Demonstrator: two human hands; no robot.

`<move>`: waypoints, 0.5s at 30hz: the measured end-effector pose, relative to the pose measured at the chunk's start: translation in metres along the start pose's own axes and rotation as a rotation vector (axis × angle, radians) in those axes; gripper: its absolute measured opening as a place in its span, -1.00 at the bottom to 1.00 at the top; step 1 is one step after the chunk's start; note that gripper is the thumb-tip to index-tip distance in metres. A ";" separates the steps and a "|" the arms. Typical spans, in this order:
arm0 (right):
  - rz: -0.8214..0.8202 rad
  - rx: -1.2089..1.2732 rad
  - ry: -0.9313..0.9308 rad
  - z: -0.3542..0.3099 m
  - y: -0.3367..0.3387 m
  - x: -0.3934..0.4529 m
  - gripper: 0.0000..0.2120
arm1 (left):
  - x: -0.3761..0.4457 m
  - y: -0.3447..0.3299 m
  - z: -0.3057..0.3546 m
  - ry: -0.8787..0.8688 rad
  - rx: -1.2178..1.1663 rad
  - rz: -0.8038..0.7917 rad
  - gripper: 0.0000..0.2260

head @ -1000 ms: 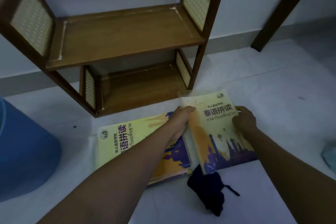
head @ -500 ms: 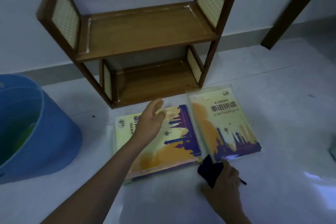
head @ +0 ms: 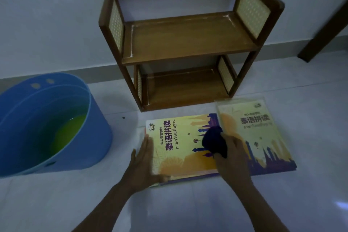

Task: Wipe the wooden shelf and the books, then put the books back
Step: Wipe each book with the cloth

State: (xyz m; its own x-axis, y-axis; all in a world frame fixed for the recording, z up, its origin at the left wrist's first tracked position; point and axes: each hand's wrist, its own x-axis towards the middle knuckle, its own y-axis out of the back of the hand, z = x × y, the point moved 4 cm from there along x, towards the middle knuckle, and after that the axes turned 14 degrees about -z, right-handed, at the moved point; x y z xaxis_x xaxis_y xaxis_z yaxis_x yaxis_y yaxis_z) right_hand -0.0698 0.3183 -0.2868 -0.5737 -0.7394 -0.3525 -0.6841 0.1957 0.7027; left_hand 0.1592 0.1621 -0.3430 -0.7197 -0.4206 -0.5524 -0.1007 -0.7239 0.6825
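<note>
the pale floor [head: 188,203] holds a wooden shelf [head: 188,43] standing by the wall. just in front of it lie two yellow books [head: 180,145] (flat, side by side, touching). a blue bucket [head: 56,128] stands on the floor to the left.
</note>
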 end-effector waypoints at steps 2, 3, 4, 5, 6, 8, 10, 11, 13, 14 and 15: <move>0.034 -0.210 0.042 -0.007 -0.023 0.023 -0.46 | 0.000 -0.002 0.001 -0.013 -0.048 0.015 0.25; 0.036 -0.294 0.046 -0.016 -0.039 0.024 -0.45 | 0.002 -0.002 0.000 -0.013 -0.086 0.017 0.25; 0.014 -0.340 0.063 -0.024 -0.058 0.018 -0.42 | 0.002 -0.003 0.001 -0.017 -0.135 0.026 0.25; -0.011 -0.370 0.122 -0.037 -0.076 0.009 -0.38 | 0.005 -0.003 0.001 -0.020 -0.191 0.041 0.24; -0.035 -0.388 0.223 -0.047 -0.093 -0.001 -0.33 | 0.006 -0.004 0.001 -0.023 -0.227 0.055 0.23; -0.099 -0.466 0.481 -0.064 -0.112 -0.015 -0.24 | 0.007 -0.007 -0.001 -0.026 -0.216 0.076 0.23; -0.101 -0.610 0.649 -0.065 -0.099 0.006 -0.25 | 0.008 -0.008 -0.005 -0.025 -0.200 0.084 0.23; -0.089 -0.644 0.617 -0.058 -0.088 0.027 -0.29 | 0.009 -0.007 -0.006 -0.026 -0.188 0.085 0.23; 0.027 -0.574 0.368 -0.039 -0.060 0.078 -0.37 | 0.011 -0.006 -0.004 -0.025 -0.179 0.086 0.25; 0.068 -0.487 0.213 -0.032 -0.051 0.096 -0.41 | 0.010 -0.007 -0.002 -0.028 -0.183 0.089 0.26; 0.071 -0.411 0.120 -0.034 -0.052 0.102 -0.42 | 0.010 -0.007 -0.001 -0.031 -0.193 0.099 0.27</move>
State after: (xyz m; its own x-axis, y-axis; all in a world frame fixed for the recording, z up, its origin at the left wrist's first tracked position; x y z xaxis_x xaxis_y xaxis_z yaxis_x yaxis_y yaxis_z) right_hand -0.0771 0.2108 -0.3379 -0.5398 -0.8077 -0.2373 -0.3945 -0.0063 0.9189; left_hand 0.1533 0.1624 -0.3542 -0.7403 -0.4804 -0.4703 0.1028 -0.7722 0.6270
